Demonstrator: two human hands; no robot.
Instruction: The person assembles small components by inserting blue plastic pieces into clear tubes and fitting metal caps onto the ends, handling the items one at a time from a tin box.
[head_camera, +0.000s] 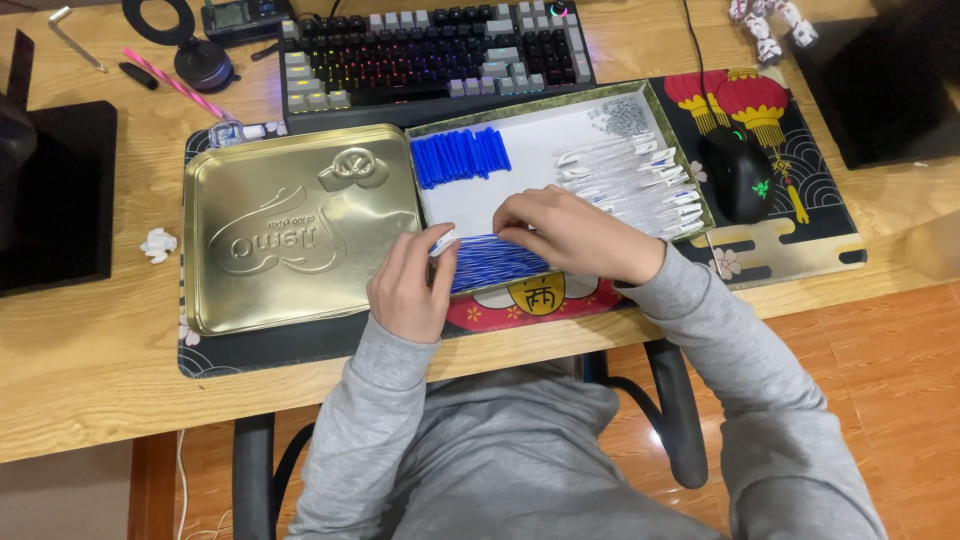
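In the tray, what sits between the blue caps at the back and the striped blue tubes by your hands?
Head view: bare white tray floor separates the blue caps from the striped tubes; right hand covers the right part.

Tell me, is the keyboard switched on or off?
On. The keyboard glows with coloured light between its dark keys, red at the left turning green and blue toward the right.

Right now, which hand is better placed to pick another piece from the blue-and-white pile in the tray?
Right hand: it rests directly on the blue-and-white pile. The left hand sits at the tray edge, already pinching a white piece.
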